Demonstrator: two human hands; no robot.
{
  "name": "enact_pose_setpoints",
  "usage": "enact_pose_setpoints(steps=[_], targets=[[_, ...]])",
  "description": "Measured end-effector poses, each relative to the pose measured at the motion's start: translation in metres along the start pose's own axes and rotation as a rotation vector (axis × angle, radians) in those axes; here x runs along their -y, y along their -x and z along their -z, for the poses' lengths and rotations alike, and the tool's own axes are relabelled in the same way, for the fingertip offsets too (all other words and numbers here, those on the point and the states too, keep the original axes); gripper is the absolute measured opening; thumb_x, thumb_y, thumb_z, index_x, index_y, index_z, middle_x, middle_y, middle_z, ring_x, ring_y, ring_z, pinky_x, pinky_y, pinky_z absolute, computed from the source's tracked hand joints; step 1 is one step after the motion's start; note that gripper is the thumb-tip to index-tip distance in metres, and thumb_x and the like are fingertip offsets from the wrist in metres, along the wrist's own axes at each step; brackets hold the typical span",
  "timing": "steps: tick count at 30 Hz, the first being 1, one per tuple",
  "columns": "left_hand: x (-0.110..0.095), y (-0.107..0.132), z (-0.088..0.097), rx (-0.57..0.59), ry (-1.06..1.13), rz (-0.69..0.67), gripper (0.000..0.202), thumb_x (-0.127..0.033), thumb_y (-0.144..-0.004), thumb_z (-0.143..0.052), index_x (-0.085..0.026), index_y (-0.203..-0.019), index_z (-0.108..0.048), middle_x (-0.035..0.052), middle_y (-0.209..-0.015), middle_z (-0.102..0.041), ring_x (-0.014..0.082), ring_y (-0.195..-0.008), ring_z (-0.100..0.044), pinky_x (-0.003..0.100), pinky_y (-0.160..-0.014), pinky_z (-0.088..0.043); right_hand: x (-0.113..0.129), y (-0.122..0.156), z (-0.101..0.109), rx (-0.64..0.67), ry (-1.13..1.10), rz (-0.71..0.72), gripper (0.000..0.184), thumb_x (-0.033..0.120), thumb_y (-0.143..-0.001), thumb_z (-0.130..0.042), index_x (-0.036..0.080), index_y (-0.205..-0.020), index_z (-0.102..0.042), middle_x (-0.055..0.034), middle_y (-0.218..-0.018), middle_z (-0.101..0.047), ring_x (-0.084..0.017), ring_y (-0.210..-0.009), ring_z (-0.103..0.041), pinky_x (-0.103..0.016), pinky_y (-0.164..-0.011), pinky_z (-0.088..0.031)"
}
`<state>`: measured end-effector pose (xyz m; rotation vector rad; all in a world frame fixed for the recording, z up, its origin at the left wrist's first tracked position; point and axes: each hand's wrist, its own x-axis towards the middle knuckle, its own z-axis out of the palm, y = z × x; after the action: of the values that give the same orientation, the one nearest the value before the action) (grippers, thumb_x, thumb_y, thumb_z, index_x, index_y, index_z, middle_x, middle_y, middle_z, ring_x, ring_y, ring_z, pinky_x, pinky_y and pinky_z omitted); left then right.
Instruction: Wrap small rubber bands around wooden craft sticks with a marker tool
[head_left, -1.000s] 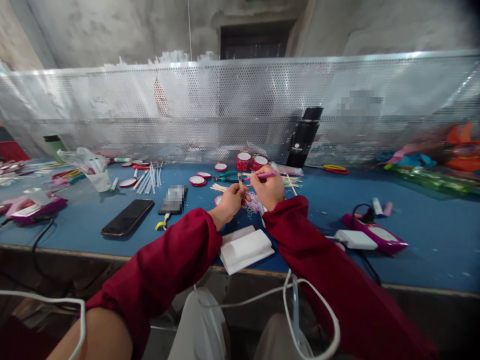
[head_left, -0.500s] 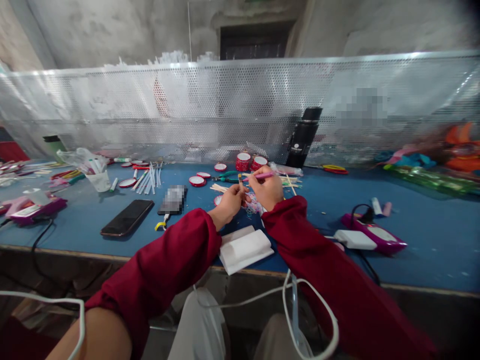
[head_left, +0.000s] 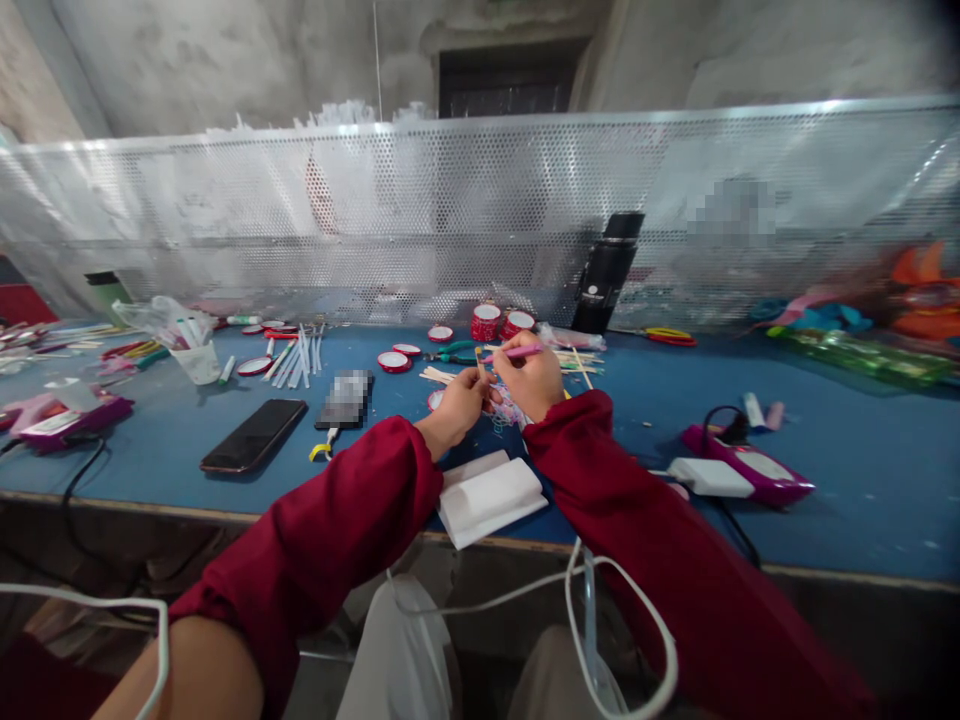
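My left hand (head_left: 459, 402) is closed in a pinch on a short wooden stick (head_left: 482, 368), held upright with a yellowish tip. In my right hand (head_left: 536, 380) is a pink pen (head_left: 519, 352), gripped as for writing. The pen's left end meets or nearly meets the top of the stick; I cannot tell whether they touch. Beneath the hands lies a tangle of thin coloured bands or threads (head_left: 504, 415), partly covered by my fingers. Folded white paper (head_left: 491, 497) rests just in front of my wrists at the table edge.
Red round tins (head_left: 486, 322) and teal-handled pliers (head_left: 455, 350) sit behind my hands, near a black bottle (head_left: 606, 275). Leftward are a phone (head_left: 255, 437) and a cup of markers (head_left: 196, 362). A purple power strip (head_left: 772, 483) stands right. A perforated metal panel (head_left: 405, 230) closes off the back.
My right hand and the pink pen have shifted very slightly left. My left hand stays in place with the stick.
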<state>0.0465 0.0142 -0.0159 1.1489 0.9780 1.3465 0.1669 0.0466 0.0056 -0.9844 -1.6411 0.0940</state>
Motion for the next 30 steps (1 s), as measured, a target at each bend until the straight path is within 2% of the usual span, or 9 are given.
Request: enact_pose_setpoints(steps=[3,8,17,26,30], targets=[[-0.0005,0.0001,0.0002,0.0,-0.004,0.003,0.015,-0.009,-0.094,-0.051,-0.016,-0.082,-0.056,-0.0019,-0.059,-0.059,0.0074,-0.048,-0.049,0.018,-0.05,-0.037,0.0004,-0.0001,0.0009,-0.02,0.032,-0.028,0.013,0.033,-0.081,-0.06,0.025,-0.072,-0.055,-0.0003,-0.063,-0.062,-0.019,-0.06,-0.057,-0.032,-0.057,-0.038],[-0.0014,0.0011,0.0008,0.006,-0.004,0.001,0.014,-0.011,-0.095,-0.054,-0.017,-0.082,-0.057,-0.0016,-0.06,-0.059,0.0072,-0.048,-0.049,0.017,-0.05,-0.038,0.0014,0.0002,0.0003,-0.014,-0.06,-0.027,0.013,0.033,-0.082,-0.06,0.025,-0.073,-0.055,0.0,-0.065,-0.063,-0.019,-0.061,-0.06,-0.031,-0.058,-0.042],[-0.0023,0.0016,-0.0001,-0.004,-0.006,0.011,0.016,-0.009,-0.096,-0.051,-0.017,-0.083,-0.055,-0.0028,-0.058,-0.059,0.0071,-0.047,-0.049,0.017,-0.049,-0.037,0.0008,-0.0006,0.0006,-0.041,-0.042,-0.036,0.014,0.033,-0.082,-0.06,0.025,-0.072,-0.053,-0.0004,-0.064,-0.063,-0.019,-0.061,-0.059,-0.032,-0.059,-0.042],[-0.0016,0.0008,-0.0014,-0.005,0.005,-0.003,0.013,-0.012,-0.094,-0.057,-0.017,-0.082,-0.057,-0.0028,-0.058,-0.057,0.0076,-0.048,-0.049,0.017,-0.05,-0.037,0.0049,0.0009,0.001,0.006,-0.072,-0.043,0.015,0.037,-0.083,-0.059,0.026,-0.075,-0.054,-0.0001,-0.065,-0.065,-0.019,-0.061,-0.061,-0.032,-0.059,-0.044],[-0.0013,0.0007,-0.0015,0.001,0.003,-0.001,0.016,-0.009,-0.095,-0.051,-0.016,-0.083,-0.057,-0.0022,-0.059,-0.058,0.0078,-0.048,-0.048,0.018,-0.051,-0.037,0.0064,0.0017,0.0008,0.02,-0.08,-0.044,0.014,0.037,-0.083,-0.059,0.026,-0.075,-0.054,0.0003,-0.064,-0.065,-0.019,-0.06,-0.06,-0.031,-0.059,-0.044]])
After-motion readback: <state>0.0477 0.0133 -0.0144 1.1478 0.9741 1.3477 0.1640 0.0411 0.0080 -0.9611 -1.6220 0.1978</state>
